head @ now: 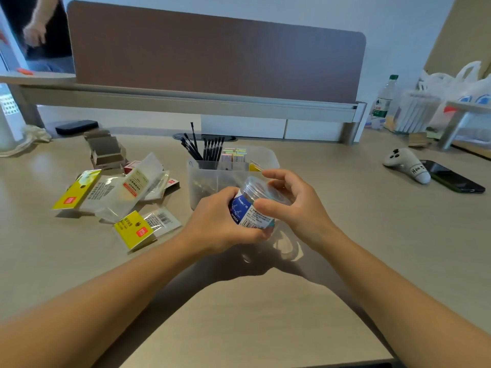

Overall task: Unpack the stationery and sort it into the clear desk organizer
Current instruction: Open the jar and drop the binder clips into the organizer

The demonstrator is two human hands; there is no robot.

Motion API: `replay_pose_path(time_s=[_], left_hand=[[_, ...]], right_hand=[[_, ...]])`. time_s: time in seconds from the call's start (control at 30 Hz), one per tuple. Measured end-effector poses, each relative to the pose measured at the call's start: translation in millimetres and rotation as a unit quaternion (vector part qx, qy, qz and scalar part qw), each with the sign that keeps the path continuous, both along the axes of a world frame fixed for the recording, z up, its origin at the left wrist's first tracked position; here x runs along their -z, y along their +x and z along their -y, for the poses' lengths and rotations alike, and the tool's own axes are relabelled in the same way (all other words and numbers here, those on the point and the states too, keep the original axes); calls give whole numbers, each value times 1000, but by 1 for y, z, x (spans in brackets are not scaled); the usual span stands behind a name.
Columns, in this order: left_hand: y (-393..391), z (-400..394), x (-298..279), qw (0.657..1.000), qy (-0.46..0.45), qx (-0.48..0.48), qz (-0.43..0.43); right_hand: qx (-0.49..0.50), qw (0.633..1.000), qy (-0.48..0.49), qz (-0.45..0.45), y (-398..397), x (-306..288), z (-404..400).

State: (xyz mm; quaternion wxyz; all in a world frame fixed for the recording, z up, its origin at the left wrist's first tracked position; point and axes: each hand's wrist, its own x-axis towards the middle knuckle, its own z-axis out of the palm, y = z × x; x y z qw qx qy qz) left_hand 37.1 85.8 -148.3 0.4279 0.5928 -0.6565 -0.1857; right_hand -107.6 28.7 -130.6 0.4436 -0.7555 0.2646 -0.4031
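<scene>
At centre frame: a small clear jar (255, 205) with a blue-and-white label, held tilted above the desk (372, 235), just in front of the clear desk organizer (268, 158).
Left hand (220, 221): fingers curled round the jar's labelled body — a firm grip.
Right hand (289, 200): thumb and fingers curved about the jar's clear lid end.
Organizer: black pens (210, 148) upright at its back, coloured sticky notes (235, 154) beside them.
Left of centre: emptied packets (117, 192) — scattered on the desk.
</scene>
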Motion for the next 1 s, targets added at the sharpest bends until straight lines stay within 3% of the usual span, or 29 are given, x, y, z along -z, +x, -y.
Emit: replay_pose_path(time_s=[0.63, 0.87, 1.0], left_hand=[[5, -13, -6, 997, -11, 41, -58], [8, -17, -7, 995, -2, 75, -70], [8, -13, -8, 993, 34, 62, -98]], right_hand=[[-86, 996, 22, 20, 4, -3, -9], [-100, 995, 21, -1, 5, -6, -15], [-70, 995, 52, 40, 8, -10, -10]])
